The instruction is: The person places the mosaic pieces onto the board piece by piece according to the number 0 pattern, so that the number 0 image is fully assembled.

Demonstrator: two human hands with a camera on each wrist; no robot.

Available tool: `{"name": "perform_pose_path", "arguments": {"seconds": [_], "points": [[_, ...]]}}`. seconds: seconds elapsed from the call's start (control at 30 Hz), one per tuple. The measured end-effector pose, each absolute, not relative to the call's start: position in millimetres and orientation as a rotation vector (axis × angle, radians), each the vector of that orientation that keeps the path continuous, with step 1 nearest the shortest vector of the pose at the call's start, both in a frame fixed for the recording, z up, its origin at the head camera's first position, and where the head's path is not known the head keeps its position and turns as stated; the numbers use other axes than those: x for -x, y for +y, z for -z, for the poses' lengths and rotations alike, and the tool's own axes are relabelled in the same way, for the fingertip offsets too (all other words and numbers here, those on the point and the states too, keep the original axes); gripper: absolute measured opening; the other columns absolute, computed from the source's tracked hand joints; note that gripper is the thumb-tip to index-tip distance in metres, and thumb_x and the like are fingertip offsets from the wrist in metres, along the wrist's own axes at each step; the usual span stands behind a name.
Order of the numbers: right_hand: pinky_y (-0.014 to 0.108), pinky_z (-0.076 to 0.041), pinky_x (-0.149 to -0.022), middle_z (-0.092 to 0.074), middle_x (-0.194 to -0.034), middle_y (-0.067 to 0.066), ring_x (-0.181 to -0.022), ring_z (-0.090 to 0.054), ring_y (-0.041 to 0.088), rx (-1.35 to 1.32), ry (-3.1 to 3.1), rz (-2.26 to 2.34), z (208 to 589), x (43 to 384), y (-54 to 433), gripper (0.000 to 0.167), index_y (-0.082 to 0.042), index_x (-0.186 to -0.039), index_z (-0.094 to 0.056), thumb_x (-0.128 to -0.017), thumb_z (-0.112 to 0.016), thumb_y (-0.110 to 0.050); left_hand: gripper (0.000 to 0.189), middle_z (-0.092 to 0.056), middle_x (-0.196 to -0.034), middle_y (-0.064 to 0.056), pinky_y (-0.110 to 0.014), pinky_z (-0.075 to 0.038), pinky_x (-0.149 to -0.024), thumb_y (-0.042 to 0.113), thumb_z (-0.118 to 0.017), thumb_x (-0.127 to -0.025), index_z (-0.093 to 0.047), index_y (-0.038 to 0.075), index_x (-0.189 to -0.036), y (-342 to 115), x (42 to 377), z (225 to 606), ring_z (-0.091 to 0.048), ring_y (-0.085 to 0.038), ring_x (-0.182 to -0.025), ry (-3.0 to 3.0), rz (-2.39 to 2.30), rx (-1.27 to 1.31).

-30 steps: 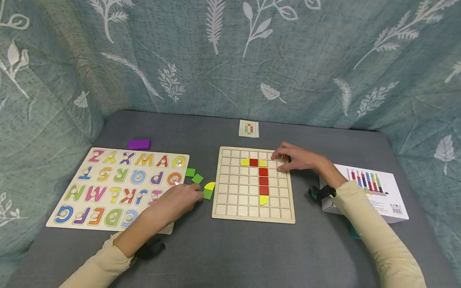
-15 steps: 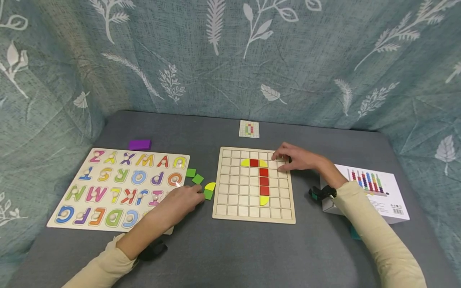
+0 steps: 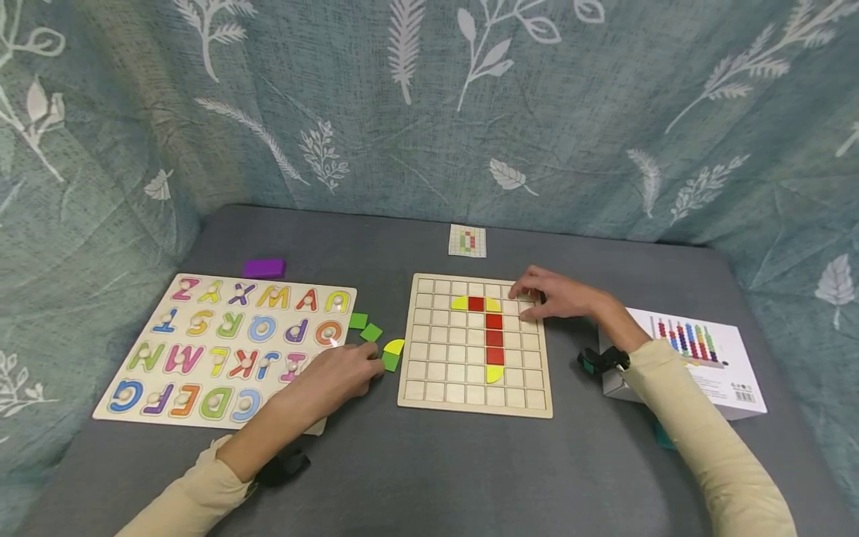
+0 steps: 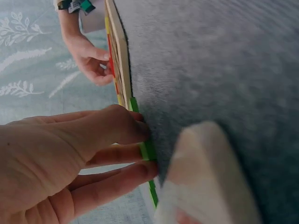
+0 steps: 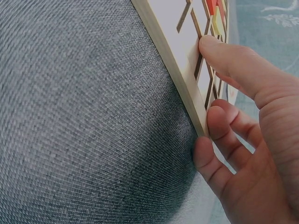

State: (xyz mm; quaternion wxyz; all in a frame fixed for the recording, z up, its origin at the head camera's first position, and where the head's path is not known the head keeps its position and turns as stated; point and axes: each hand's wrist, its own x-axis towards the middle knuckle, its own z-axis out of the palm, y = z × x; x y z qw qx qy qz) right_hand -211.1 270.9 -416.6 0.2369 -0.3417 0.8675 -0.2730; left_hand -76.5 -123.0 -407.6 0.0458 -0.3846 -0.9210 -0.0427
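My left hand (image 3: pixel 342 377) bends down beside the loose tiles, and in the left wrist view its thumb and fingers pinch a green tile (image 4: pixel 148 150), partly hidden behind them. Close to its fingertips lie a green square tile (image 3: pixel 391 362) and a yellow quarter-circle tile (image 3: pixel 394 346). A wooden grid board (image 3: pixel 429 388) bears a hook of red squares (image 3: pixel 494 338) with yellow rounded pieces (image 3: pixel 494 373) at its ends and corner. On the board's upper right edge rests my right hand (image 3: pixel 560 294), thumb on the top face and fingers along the side, loosely spread.
Left stands an alphabet puzzle board (image 3: pixel 201 339). Two more green tiles (image 3: pixel 370 333) lie between the boards. A purple block (image 3: pixel 265 268) and a small pattern card (image 3: pixel 467 241) sit farther back. A white box (image 3: pixel 725 358) printed with an abacus stands at right.
The whole scene shifts slightly in the head view. Neither hand visibly changes its hold, and the tiles stay where they were.
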Motion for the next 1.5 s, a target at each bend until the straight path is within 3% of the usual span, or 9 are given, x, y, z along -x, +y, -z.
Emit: {"name": "perform_pose_path", "arguments": {"seconds": [0.33,0.6,0.8,1.03,1.33,1.5], "points": [[0.040,-0.044,-0.082,-0.049,-0.109,0.012,-0.090,-0.050,0.018,0.939,2.381,0.758,417,211,272,0.033,-0.008,-0.122,-0.061,-0.091,-0.067,-0.018,0.012,-0.060,-0.083,-0.001,-0.027,-0.043,-0.054,0.007,-0.073,-0.079,-0.068,0.017,-0.085,-125,77,411,-0.051,-0.014,-0.064,-2.793,0.128,1.165],[0.038,-0.043,-0.081,-0.048,-0.108,0.012,-0.089,-0.049,0.018,0.940,2.374,0.764,417,210,272,0.033,-0.006,-0.122,-0.060,-0.091,-0.067,-0.017,0.009,-0.060,-0.084,0.004,-0.019,-0.039,-0.056,0.011,-0.071,-0.084,-0.069,0.018,-0.087,-125,84,396,-0.049,-0.006,-0.065,-2.820,0.474,1.270],[0.038,-0.042,-0.081,-0.048,-0.106,0.011,-0.087,-0.047,0.018,0.913,2.391,0.755,417,212,273,0.034,-0.008,-0.122,-0.061,-0.090,-0.068,-0.019,0.007,-0.057,-0.078,0.005,-0.021,-0.036,-0.052,0.014,-0.069,-0.084,-0.065,0.020,-0.085,-94,87,392,-0.045,-0.006,-0.060,-2.737,0.440,1.441],[0.036,-0.042,-0.080,-0.048,-0.107,0.011,-0.087,-0.047,0.017,0.916,2.378,0.763,419,211,271,0.035,-0.008,-0.122,-0.060,-0.091,-0.068,-0.020,0.008,-0.062,-0.085,0.000,-0.022,-0.044,-0.054,0.015,-0.066,-0.087,-0.070,0.018,-0.093,-40,97,401,-0.054,-0.009,-0.064,-2.636,0.418,1.592],[0.038,-0.040,-0.079,-0.047,-0.105,0.012,-0.087,-0.045,0.019,0.922,2.371,0.784,417,211,269,0.033,-0.007,-0.122,-0.060,-0.091,-0.067,-0.018,0.011,-0.062,-0.084,0.002,-0.021,-0.039,-0.051,0.016,-0.062,-0.090,-0.070,0.021,-0.096,-6,102,407,-0.052,-0.010,-0.067,-2.701,0.287,1.614],[0.039,-0.041,-0.081,-0.047,-0.106,0.012,-0.087,-0.046,0.019,0.908,2.370,0.782,416,210,271,0.034,-0.008,-0.122,-0.060,-0.091,-0.068,-0.018,0.008,-0.068,-0.087,0.003,-0.023,-0.048,-0.062,0.016,-0.063,-0.090,-0.071,0.017,-0.094,0,100,407,-0.057,-0.012,-0.076,-2.745,0.250,1.598]]}}
